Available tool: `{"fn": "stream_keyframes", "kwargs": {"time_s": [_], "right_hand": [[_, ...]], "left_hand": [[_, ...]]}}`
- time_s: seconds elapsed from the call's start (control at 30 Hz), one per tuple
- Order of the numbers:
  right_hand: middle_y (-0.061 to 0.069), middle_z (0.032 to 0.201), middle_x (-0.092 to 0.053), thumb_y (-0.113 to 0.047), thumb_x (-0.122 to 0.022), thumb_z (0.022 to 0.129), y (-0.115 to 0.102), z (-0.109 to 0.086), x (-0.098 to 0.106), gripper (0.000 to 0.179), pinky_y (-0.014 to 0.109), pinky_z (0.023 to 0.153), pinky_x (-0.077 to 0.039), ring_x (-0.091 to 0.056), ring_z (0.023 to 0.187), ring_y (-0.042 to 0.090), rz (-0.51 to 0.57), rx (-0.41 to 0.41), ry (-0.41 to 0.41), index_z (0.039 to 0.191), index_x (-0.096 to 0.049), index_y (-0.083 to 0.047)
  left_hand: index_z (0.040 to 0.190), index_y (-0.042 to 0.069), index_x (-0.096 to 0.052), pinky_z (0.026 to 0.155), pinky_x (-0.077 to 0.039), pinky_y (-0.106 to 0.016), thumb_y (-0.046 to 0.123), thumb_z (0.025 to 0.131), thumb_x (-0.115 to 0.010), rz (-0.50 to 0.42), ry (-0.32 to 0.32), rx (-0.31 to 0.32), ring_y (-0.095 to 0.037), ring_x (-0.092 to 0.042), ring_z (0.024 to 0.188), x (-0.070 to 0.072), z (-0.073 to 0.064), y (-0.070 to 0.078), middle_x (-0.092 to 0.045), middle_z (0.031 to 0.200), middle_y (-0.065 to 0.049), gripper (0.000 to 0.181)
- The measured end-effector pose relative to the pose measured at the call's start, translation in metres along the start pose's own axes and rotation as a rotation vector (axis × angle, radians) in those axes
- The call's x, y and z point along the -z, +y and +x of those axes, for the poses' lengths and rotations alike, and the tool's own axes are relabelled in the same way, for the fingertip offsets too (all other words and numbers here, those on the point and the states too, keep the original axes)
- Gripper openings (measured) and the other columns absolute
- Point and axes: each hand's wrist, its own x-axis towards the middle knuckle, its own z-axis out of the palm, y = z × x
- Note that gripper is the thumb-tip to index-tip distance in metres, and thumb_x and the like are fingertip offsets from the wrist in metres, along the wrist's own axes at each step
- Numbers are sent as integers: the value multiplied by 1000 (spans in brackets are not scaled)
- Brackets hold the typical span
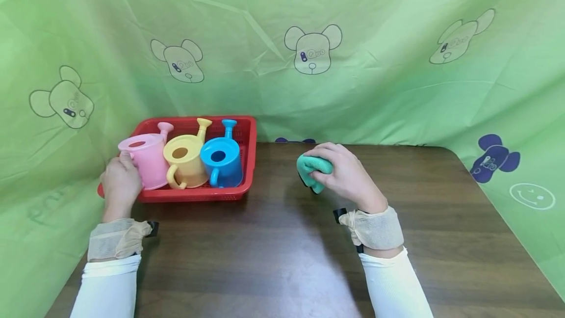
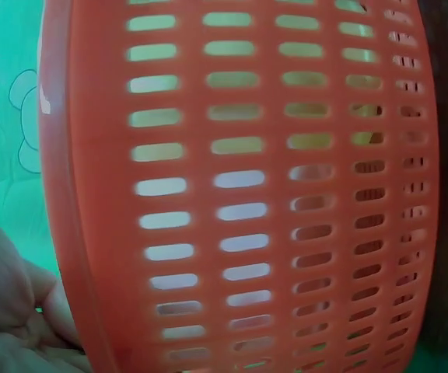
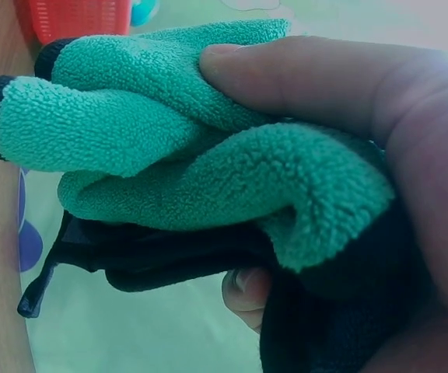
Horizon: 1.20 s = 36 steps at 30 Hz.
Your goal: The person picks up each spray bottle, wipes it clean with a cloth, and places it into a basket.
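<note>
My left hand (image 1: 121, 180) is at the left side of a red plastic basket (image 1: 249, 171), gripping the handle area of a pink watering can (image 1: 152, 163); the handle itself is hidden behind the fingers. To its right in the basket stand a yellow watering can (image 1: 190, 163) and a blue watering can (image 1: 222, 161), spouts pointing back. In the left wrist view the slotted basket wall (image 2: 197, 136) fills the picture, with curled fingers (image 2: 22, 311) by its rim. My right hand (image 1: 346, 173) holds a folded green cloth (image 3: 162, 132) with black edging and a black underside, above the table.
A brown wooden table (image 1: 247, 259) lies under both hands. Green fabric (image 1: 247, 28) printed with bear-like heads hangs behind it and at both sides. The basket stands at the table's back left, close to that fabric.
</note>
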Motion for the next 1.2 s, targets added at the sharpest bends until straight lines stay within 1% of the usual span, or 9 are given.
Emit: {"fn": "stream_keyframes", "kwargs": {"time_s": [0.1, 0.2, 0.4, 0.53, 0.67, 0.83, 0.97, 1.03, 1.2], "right_hand": [[0, 131, -69, -17, -84, 86, 0, 0, 0, 41, 44, 91, -48, -61, 116, 25, -1, -7, -6, 124, -75, -25], [0, 131, -69, -17, -85, 85, 0, 1, 0, 41, 44, 92, -48, -61, 116, 25, -2, -12, -7, 124, -75, -25], [4, 131, -70, -16, -85, 85, 2, 4, -1, 42, 46, 94, -48, -63, 116, 29, 3, -11, -3, 125, -75, -22], [9, 132, -70, -16, -86, 86, 8, 5, -3, 47, 48, 98, -50, -65, 116, 31, 53, -59, -27, 131, -73, -15], [12, 137, -69, -23, -86, 88, 18, 6, -4, 56, 50, 103, -51, -64, 121, 32, 84, -163, -76, 140, -67, -14], [8, 135, -71, -31, -84, 90, 28, 6, -1, 57, 47, 102, -50, -64, 118, 28, 100, -212, -112, 142, -65, -21], [8, 137, -71, -33, -81, 93, 36, 4, 1, 54, 47, 104, -50, -64, 120, 29, 100, -222, -121, 143, -65, -21], [11, 138, -70, -31, -80, 94, 40, 2, 1, 53, 49, 104, -50, -64, 121, 31, 89, -211, -121, 143, -65, -18], [16, 134, -71, -17, -77, 96, 53, -4, -6, 43, 54, 104, -52, -66, 122, 35, 25, -123, -112, 137, -68, -8]], "left_hand": [[109, -9, -57, 94, -44, -66, 39, 113, -16, 55, -47, -6, -64, -55, 116, 0, 3, 0, -62, 104, -38, 63], [106, -10, -56, 95, -45, -67, 37, 113, -16, 96, -88, -6, -65, -53, 118, 2, 6, -1, -61, 104, -40, 62], [118, -21, -51, 103, -43, -70, 34, 112, -13, 228, -175, -11, -68, -46, 124, 6, 7, 1, -51, 128, -50, 67], [123, -23, -48, 103, -45, -69, 34, 112, -13, 288, -210, 12, -67, -48, 125, 7, 6, 2, -48, 131, -52, 68], [125, -24, -47, 100, -48, -68, 34, 112, -12, 352, -228, 13, -66, -51, 122, 10, 5, 3, -49, 129, -51, 69], [117, -23, -50, 85, -51, -67, 32, 112, -14, 417, -235, -37, -67, -53, 115, 14, 4, 1, -52, 122, -50, 66], [110, -22, -53, 78, -51, -64, 29, 112, -18, 429, -233, -78, -65, -56, 106, 16, 2, 1, -56, 113, -47, 62], [105, -22, -55, 78, -50, -63, 28, 112, -20, 433, -225, -113, -64, -57, 102, 16, 1, 0, -58, 108, -46, 61], [94, -20, -59, 74, -49, -61, 29, 112, -24, 445, -199, -190, -64, -58, 97, 18, -3, 1, -61, 103, -46, 64]]}}
